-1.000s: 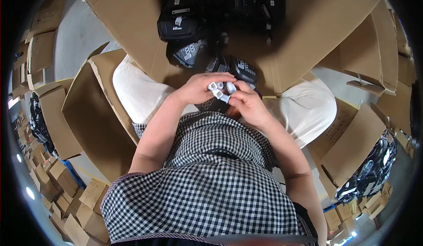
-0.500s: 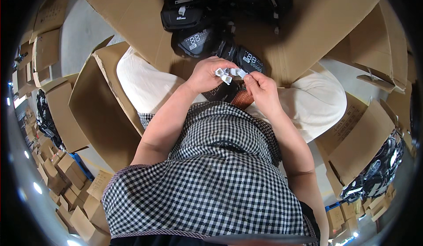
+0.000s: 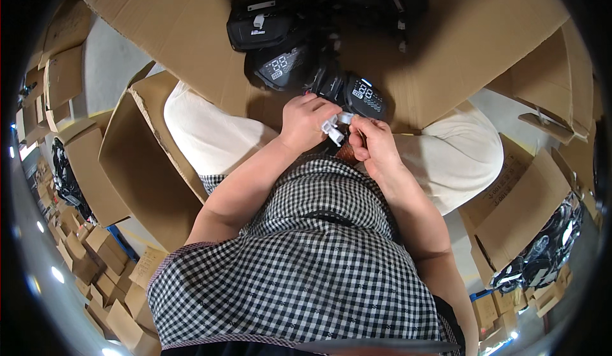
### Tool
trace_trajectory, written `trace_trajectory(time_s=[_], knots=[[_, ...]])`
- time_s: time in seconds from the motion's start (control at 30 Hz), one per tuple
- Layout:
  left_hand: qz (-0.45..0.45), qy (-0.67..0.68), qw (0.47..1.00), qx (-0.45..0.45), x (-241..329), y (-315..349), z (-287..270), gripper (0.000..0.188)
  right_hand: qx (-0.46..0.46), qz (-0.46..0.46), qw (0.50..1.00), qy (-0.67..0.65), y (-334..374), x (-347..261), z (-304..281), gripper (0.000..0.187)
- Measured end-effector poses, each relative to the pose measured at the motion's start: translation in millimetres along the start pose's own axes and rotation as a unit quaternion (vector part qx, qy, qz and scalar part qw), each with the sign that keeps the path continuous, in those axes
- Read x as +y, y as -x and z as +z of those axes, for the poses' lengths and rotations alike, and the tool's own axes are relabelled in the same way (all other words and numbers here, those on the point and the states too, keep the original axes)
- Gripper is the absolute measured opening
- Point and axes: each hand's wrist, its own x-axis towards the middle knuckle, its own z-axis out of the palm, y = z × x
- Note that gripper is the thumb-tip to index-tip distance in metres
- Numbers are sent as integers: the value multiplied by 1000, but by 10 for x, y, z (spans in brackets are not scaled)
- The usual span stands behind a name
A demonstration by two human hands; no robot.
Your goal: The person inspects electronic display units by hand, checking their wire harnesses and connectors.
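Note:
My left hand (image 3: 306, 124) is closed round a small bunch of white plastic plug connectors (image 3: 334, 135), which stick out past its fingertips. Thumb and forefinger of my right hand (image 3: 377, 145) pinch another white connector (image 3: 345, 118) right beside that bunch. Just beyond the hands lies a black digital display unit (image 3: 368, 96) with white printed digits. A second such display (image 3: 280, 66) rests to its left. Whether the connectors' wires run to these units is hidden by my hands.
A large cardboard box (image 3: 172, 31) opens toward me, with several black units (image 3: 261, 28) piled inside. At my left stands an open carton (image 3: 143, 158). On the right, a carton (image 3: 526, 206) sits by bundled black cables (image 3: 542, 251). More boxes (image 3: 105, 247) fill the left background.
Both hands have dropped slightly toward my body, and the connector bunch has tilted. My right fingers have curled more while keeping their pinch. The view has shifted a little.

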Motion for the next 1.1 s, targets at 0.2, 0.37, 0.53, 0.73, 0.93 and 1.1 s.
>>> trace_trajectory(time_s=[0.2, 0.37, 0.53, 0.73, 0.93, 1.1], knots=[[-22, 28, 990, -138, -76, -95, -222, 20, -41, 4, 993, 115, -128, 130, -68, 22], [-29, 32, 996, -81, -166, -84, -265, 24, -126, -142, 971, 142, -85, 213, 43, 26], [-259, 386, 849, 252, 183, -232, -939, 17, -293, -166, 913, 230, 139, 73, -79, 28], [-54, 346, 738, 577, 120, 749, -2848, 18, -288, -150, 921, 215, -35, 129, -58, 27], [-235, -119, 773, 578, -370, 1856, -3069, 19, -152, -154, 955, 202, -244, 66, -166, 23], [-503, -71, 779, 367, -1096, 2818, -2245, 25, -132, -185, 940, 254, -207, -23, -164, 23]])
